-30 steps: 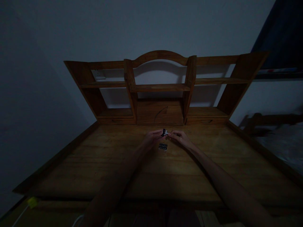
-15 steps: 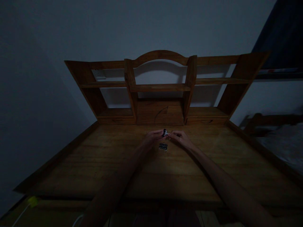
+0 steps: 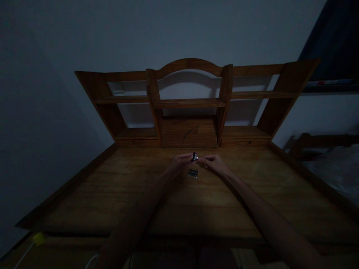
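Observation:
My left hand (image 3: 181, 161) pinches a small black-and-silver piece (image 3: 195, 157) above the desk. From the other side, the fingertips of my right hand (image 3: 211, 163) close on the piece's right edge. Dim light and small size hide what kind of object it is. Just below my hands, a small dark rectangular item with rows of pale spots (image 3: 193, 173) lies flat on the wooden desktop (image 3: 196, 216). Neither hand touches it.
A wooden shelf unit (image 3: 190, 104) stands along the desk's back edge, against a pale wall. Raised wooden rims run down both sides of the desktop. A yellow object with a white cable (image 3: 38, 239) is at the lower left.
The view has shifted very slightly. My right hand's fingers have moved a little at the edge of the held piece; both hands stay in nearly the same place.

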`<control>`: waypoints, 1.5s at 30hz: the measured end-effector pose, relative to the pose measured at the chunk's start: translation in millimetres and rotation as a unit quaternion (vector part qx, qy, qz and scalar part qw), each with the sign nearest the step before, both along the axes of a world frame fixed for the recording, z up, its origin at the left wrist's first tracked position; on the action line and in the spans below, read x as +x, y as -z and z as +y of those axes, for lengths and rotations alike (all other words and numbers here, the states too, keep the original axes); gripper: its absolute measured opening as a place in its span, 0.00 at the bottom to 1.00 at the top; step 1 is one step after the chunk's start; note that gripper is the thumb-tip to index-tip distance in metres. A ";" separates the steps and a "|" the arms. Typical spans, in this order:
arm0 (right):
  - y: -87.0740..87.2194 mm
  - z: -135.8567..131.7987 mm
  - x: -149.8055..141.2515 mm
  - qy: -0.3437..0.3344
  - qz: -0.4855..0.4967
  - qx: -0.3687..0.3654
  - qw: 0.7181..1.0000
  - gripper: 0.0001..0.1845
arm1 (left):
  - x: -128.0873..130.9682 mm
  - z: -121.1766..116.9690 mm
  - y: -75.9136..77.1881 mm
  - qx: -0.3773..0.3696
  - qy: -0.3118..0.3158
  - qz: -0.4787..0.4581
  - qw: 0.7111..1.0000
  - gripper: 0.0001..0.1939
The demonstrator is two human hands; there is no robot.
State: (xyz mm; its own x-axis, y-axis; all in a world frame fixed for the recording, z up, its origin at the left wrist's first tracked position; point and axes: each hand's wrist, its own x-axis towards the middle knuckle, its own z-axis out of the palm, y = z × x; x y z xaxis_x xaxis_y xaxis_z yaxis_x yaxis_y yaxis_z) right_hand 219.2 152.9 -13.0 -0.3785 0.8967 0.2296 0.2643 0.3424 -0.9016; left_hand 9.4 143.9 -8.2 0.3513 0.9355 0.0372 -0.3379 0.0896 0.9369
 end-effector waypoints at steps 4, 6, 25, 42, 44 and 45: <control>-1.3 -0.2 0.5 0.004 -0.011 0.004 1.000 0.28 | 1.0 1.6 1.8 -0.010 -0.011 0.001 1.000 0.19; -1.5 -0.1 1.0 -0.001 -0.009 0.007 1.000 0.28 | 1.2 3.2 3.8 -0.014 -0.011 -0.002 1.000 0.19; 1.2 -1.0 0.5 -0.038 -0.007 0.010 0.999 0.25 | 0.4 5.9 8.4 -0.029 -0.041 0.014 0.999 0.18; 4.8 2.6 4.8 -0.054 -0.036 0.016 0.998 0.27 | 5.3 4.5 10.7 0.010 -0.075 0.056 0.996 0.22; 5.9 4.5 5.0 -0.045 -0.037 0.018 0.998 0.27 | 7.3 7.0 12.0 0.007 -0.083 0.041 0.996 0.24; 6.3 5.0 5.1 -0.041 -0.038 0.018 0.998 0.26 | 8.2 8.0 12.6 0.006 -0.087 0.035 0.996 0.24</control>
State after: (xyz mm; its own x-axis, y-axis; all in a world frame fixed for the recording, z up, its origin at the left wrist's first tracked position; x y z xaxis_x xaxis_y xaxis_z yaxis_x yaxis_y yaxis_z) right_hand 224.3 157.9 -19.3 -0.4687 0.8531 0.2291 0.3010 0.3981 -0.8666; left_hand 17.6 151.9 -20.8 0.1864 0.9820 0.0293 -0.2813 0.0247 0.9593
